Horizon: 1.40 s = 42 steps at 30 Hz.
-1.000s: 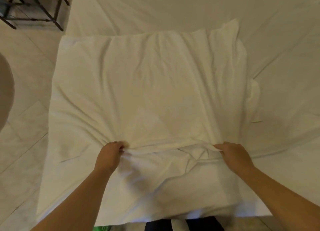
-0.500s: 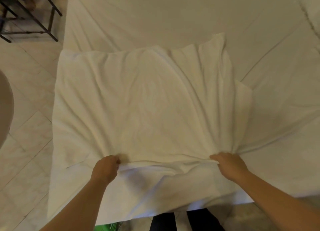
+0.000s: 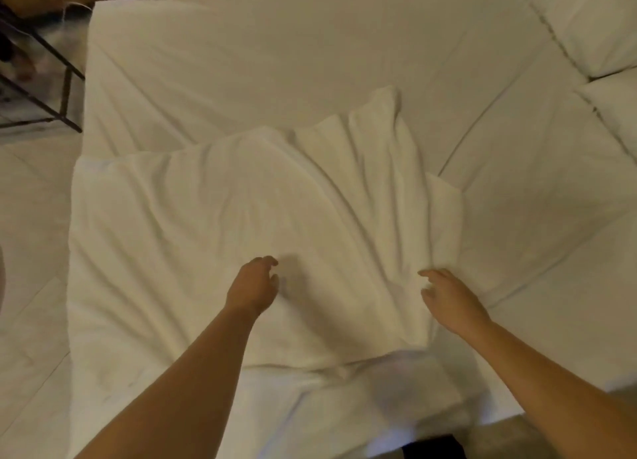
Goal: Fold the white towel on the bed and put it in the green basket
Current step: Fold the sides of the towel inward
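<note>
The white towel point(image 3: 213, 224) lies spread and wrinkled on the near left part of the bed point(image 3: 310, 51), its left side hanging over the bed's edge. My left hand point(image 3: 253, 286) hovers over the towel's middle with its fingers loosely curled and nothing in them. My right hand point(image 3: 448, 296) is at the towel's right side, fingers spread, touching or just above the cloth. The towel's near edge lies folded back between my arms. The green basket is out of sight.
Two white pillows point(image 3: 596, 20) lie at the bed's far right. A dark metal frame point(image 3: 51, 89) stands on the pale tiled floor point(image 3: 27, 251) beyond the bed's left corner. My dark trousers point(image 3: 431, 448) show at the bottom edge.
Both hands have let go of the towel's near edge and moved forward over it, fingers now apart. The view has tilted up, showing more bed and the pillows.
</note>
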### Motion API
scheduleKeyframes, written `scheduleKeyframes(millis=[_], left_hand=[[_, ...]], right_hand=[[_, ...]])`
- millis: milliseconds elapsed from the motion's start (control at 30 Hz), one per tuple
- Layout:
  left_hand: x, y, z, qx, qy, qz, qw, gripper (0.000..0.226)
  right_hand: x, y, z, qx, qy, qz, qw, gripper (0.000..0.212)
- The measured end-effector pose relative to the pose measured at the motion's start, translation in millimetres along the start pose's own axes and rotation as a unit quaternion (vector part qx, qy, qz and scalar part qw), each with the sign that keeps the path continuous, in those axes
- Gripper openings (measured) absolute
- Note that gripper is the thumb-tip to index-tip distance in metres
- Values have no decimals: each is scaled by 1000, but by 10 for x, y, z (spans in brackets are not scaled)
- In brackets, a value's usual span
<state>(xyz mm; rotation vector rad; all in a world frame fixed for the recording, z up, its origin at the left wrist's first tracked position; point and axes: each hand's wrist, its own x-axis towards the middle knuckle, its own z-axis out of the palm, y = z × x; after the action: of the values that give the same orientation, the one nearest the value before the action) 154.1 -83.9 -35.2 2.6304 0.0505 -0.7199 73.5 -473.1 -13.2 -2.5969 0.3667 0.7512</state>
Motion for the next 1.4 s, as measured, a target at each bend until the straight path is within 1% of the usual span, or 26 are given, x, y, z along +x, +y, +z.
scheduleKeyframes(millis=[133, 267, 367, 500, 633, 733, 800, 833, 933, 1033, 1100, 1167, 1233, 1267, 1333, 1400], left_hand=[[696, 774, 26, -12, 20, 31, 999, 37], [1411, 1519, 131, -20, 28, 54, 998, 39], [1888, 2052, 207, -26, 40, 70, 996, 42], [2439, 2602, 269, -33, 59, 89, 994, 46], [2884, 3023, 259, -43, 91, 99, 990, 53], [3190, 3258, 235, -36, 104, 113, 988, 61], [3376, 3407, 204, -39, 104, 112, 988, 66], [3464, 3482, 184, -41, 102, 112, 988, 69], [3712, 3668, 135, -26, 109, 126, 986, 71], [3906, 3769, 135, -15, 112, 123, 986, 72], [3979, 3832, 158, 0, 107, 114, 988, 75], [4025, 3888, 169, 22, 105, 97, 990, 87], [4041, 3932, 156, 56, 105, 61, 991, 101], [4052, 3946, 151, 81, 101, 51, 990, 103], [4056, 3983, 139, 128, 85, 45, 987, 98], [4078, 4007, 144, 147, 78, 40, 985, 83]], right_hand=[[489, 286, -302, 53, 31, 20, 998, 42], [958, 587, -559, 84, 64, 15, 994, 43], [1281, 770, -719, 116, 83, 26, 989, 49], [1688, 963, -855, 149, 109, 31, 982, 63], [2011, 1117, -866, 215, 73, 52, 973, 74], [2169, 1186, -832, 258, 55, 43, 964, 77], [2229, 1220, -830, 262, 45, 35, 963, 71], [2252, 1242, -829, 258, 34, 31, 965, 64], [2283, 1301, -830, 234, -3, 17, 972, 34], [2217, 1359, -823, 237, 2, 6, 972, 12], [2116, 1396, -821, 240, 3, -11, 971, 13], [2010, 1441, -799, 240, -1, -11, 971, 13], [1924, 1493, -760, 235, 3, -9, 972, 12], [1887, 1524, -743, 227, 7, -10, 974, 11], [1804, 1601, -740, 207, 17, -6, 978, 10], [1721, 1717, -735, 200, 23, 12, 979, 13]])
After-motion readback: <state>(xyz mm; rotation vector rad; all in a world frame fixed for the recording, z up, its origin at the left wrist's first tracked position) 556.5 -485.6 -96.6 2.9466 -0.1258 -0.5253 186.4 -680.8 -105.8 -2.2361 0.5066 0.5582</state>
